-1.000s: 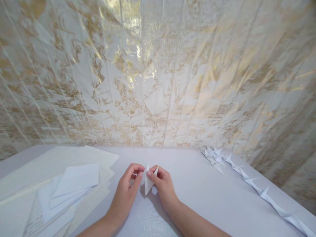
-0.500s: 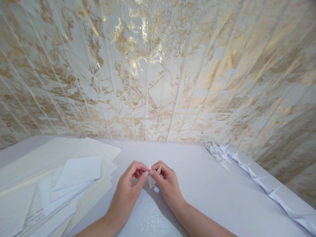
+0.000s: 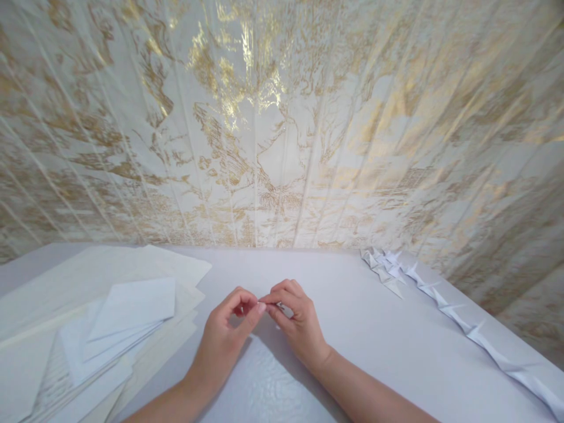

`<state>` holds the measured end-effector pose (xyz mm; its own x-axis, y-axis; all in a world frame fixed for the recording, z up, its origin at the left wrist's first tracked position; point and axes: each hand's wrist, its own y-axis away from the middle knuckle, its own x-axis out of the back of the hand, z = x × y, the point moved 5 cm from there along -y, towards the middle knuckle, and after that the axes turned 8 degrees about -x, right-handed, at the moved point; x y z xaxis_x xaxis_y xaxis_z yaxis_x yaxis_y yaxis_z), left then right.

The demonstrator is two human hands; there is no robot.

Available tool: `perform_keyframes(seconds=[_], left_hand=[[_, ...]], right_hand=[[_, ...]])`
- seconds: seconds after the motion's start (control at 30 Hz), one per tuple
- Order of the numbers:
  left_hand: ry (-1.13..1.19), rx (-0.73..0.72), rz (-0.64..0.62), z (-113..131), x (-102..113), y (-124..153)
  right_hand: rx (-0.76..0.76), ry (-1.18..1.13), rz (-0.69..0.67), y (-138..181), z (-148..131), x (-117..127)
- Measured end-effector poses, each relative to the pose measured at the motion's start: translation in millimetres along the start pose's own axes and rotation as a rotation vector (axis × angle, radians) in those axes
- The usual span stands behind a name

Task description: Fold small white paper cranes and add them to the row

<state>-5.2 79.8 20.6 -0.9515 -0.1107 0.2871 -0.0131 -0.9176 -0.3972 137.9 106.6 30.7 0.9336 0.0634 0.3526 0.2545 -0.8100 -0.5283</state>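
Observation:
My left hand and my right hand meet above the middle of the white table. Between their fingertips is a small folded origami paper piece, seen nearly edge-on and mostly covered by the fingers. Thumb and forefinger of my left hand pinch its left end. My right hand is closed on it from the other side, with its thumb below and fingers above.
To the left lie large cream sheets with smaller white paper pieces stacked on them. Along the table's right edge runs a row of pointed white origami figures, with a shorter row beside it. Gold-patterned curtain hangs behind.
The origami piece, whose white points showed upright between my hands, has turned and is now nearly hidden. My right fingers have shifted over it. The view has moved slightly right.

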Motion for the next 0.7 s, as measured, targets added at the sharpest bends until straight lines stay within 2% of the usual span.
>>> perform_keyframes(seconds=[0.13, 0.27, 0.53, 0.7], left_hand=[[-0.002, 0.008, 0.027, -0.2, 1.6, -1.4], [-0.007, 0.0, 0.074, -0.4, 2.8, -1.0], [-0.003, -0.021, 0.069, 2.4, 2.7, 0.4], [0.007, -0.008, 0.051, 5.2, 1.9, 0.5]], right_hand=[[0.06, 0.075, 0.004, 1.4, -3.1, 0.9], [0.051, 0.076, 0.005, 1.7, -1.1, -0.4], [0.03, 0.09, -0.005, 1.5, -3.0, 0.4], [0.067, 0.117, -0.021, 2.0, -7.4, 0.4]])
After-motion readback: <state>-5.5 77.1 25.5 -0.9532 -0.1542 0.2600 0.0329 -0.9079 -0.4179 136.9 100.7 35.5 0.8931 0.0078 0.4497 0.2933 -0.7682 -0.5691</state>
